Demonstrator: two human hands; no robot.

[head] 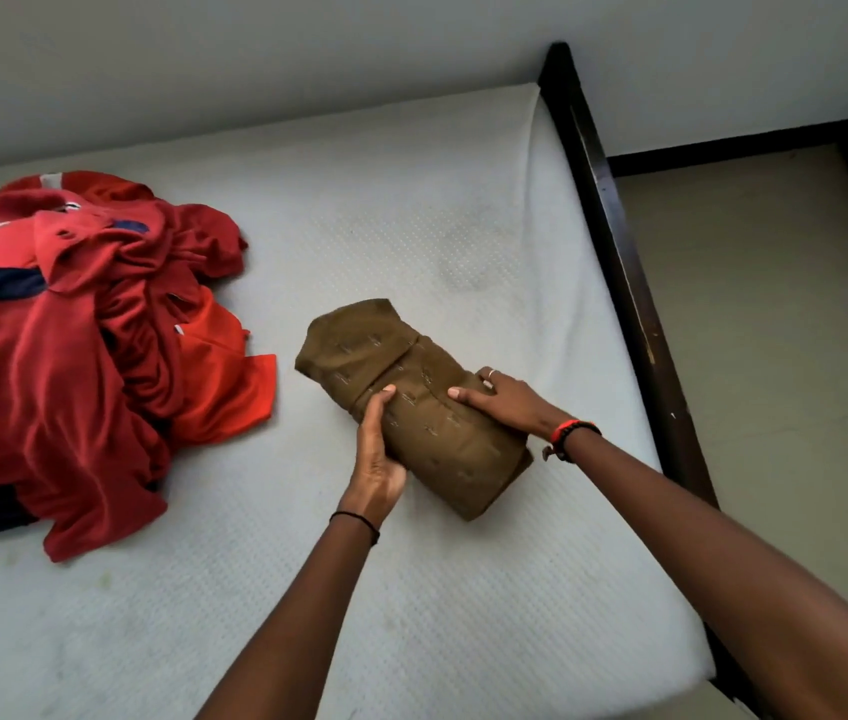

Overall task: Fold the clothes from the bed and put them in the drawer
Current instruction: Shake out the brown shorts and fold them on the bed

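On the white mattress (463, 226), dark frame (611, 241) alongside; left hand (377, 459) and right hand (505, 397) clasp the brown garment (442, 439).

we see a bundle (411, 402) in olive brown, sprinkled with small pale dashes. the pile (73, 356) is deep red with navy bands and thin white stripes; one piece (227, 376) in it is a brighter orange-red. the mattress (411, 226) is white with a fine dotted weave and faint grey smudges. the frame (619, 262) is near black. the bracelet (570, 436) is red and black, the band (356, 522) black, the floor (775, 304) beige.
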